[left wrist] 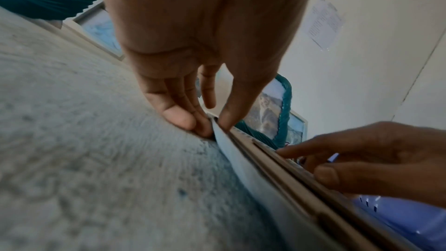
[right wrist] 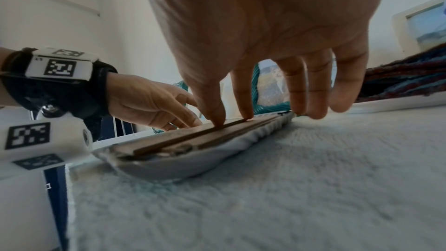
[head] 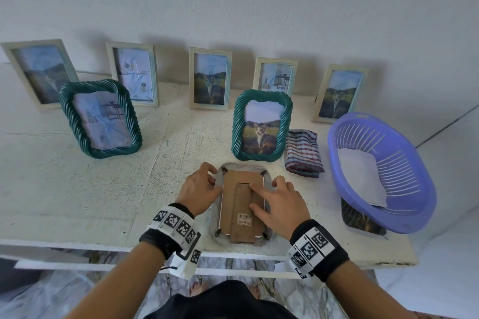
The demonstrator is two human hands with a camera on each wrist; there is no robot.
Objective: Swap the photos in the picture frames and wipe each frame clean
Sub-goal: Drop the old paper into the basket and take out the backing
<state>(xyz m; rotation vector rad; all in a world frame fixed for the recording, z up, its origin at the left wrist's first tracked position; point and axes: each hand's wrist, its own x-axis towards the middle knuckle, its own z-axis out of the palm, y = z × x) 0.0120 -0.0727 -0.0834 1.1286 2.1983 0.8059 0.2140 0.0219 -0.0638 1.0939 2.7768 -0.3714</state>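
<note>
Pressing the frame's backing board (head: 242, 204): right hand (head: 278, 204) flat, left hand (head: 199, 193) fingers pinching the frame (head: 217, 217) edge; uneven pressure may crease the photo.

The face-down frame (head: 242, 204) hides its own photo against the tabletop (head: 77, 176), the dark object (head: 363, 223) under the purple basket (head: 383, 176) at three o'clock is mostly covered, and the sticker (head: 244, 218) on the frame's backing is too small to read.
</note>
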